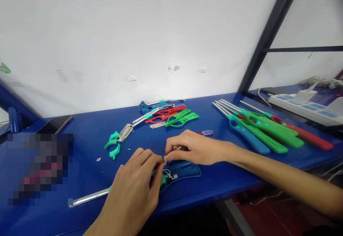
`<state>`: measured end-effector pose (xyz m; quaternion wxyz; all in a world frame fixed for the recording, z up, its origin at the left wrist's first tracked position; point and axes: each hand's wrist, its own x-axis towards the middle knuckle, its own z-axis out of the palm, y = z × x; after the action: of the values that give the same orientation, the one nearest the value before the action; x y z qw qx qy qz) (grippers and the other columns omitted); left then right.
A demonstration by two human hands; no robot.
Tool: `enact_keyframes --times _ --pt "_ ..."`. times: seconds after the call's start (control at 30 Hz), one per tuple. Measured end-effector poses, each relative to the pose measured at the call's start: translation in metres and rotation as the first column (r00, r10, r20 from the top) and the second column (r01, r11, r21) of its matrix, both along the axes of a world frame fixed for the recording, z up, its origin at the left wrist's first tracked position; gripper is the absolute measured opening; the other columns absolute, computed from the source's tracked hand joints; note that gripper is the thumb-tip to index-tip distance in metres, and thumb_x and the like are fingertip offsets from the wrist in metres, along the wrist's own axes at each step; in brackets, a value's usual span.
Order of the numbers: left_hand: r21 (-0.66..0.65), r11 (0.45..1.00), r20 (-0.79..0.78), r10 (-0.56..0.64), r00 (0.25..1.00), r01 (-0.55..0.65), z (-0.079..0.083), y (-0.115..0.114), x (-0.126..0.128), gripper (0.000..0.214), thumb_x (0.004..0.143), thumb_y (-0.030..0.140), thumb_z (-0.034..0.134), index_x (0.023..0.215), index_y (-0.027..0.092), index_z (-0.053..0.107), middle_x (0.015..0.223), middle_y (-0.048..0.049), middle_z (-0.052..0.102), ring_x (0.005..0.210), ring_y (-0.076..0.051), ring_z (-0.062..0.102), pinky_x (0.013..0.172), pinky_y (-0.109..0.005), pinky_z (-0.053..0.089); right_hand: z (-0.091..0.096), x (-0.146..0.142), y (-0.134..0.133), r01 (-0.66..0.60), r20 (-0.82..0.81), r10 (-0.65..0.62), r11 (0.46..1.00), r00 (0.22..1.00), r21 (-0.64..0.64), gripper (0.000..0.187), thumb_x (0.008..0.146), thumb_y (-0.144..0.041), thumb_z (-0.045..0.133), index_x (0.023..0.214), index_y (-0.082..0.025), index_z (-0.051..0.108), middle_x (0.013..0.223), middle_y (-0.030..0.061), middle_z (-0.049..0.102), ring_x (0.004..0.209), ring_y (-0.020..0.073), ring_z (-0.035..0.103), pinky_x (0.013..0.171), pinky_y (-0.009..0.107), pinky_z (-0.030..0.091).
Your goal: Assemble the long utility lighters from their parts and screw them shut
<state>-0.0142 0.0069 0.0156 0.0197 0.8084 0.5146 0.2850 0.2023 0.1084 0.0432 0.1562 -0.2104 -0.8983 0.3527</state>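
Note:
My left hand (136, 180) and my right hand (191, 147) meet at the fingertips, both pinching a small pale part (164, 158). Something thin shows among the right fingers, too hidden to name. Under the hands lies an opened long-reach lighter: its blue handle shell (189, 170) sticks out on the right, and its silver tube (91, 197) points left. White wires (168, 173) loop over the turquoise piece (163, 180) inside the handle. The left hand covers the lighter's middle.
Lighter shells, red (171, 111) and green (184, 118), lie behind the hands, near turquoise pieces (114, 144) and a purple-handled screwdriver (205, 133). Several whole lighters (270, 130) lie right. A phone (55, 124) is at left, a power strip (308, 105) at far right.

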Motion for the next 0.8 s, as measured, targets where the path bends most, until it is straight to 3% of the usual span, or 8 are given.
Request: enact_keyframes --times 0.3,0.8 --pt "0.002 0.999 -0.028 0.038 0.999 -0.038 0.0007 0.0003 -0.0067 0.02 0.104 0.023 0.051 0.094 0.027 0.067 0.09 0.0 0.073 0.085 -0.025 0.061 0.074 -0.038 0.045 0.0 0.0002 0.0037 0.012 0.007 -0.012 1.0 1.0 0.006 0.033 0.108 -0.045 0.061 0.1 -0.018 0.077 0.068 -0.0048 0.06 0.056 0.0105 0.048 0.055 0.024 0.032" --pt "0.021 1.0 -0.031 0.004 1.0 -0.003 0.0017 -0.0006 0.0 0.022 0.104 0.016 0.05 0.095 0.025 0.069 0.087 -0.0003 0.07 0.084 -0.024 0.059 0.076 -0.037 0.048 0.0033 0.0002 -0.0009 -0.01 0.032 0.009 1.0 0.999 0.017 0.031 0.11 -0.043 0.056 0.098 -0.019 0.073 0.065 -0.0073 0.05 0.058 0.0111 0.046 0.057 0.025 0.032"
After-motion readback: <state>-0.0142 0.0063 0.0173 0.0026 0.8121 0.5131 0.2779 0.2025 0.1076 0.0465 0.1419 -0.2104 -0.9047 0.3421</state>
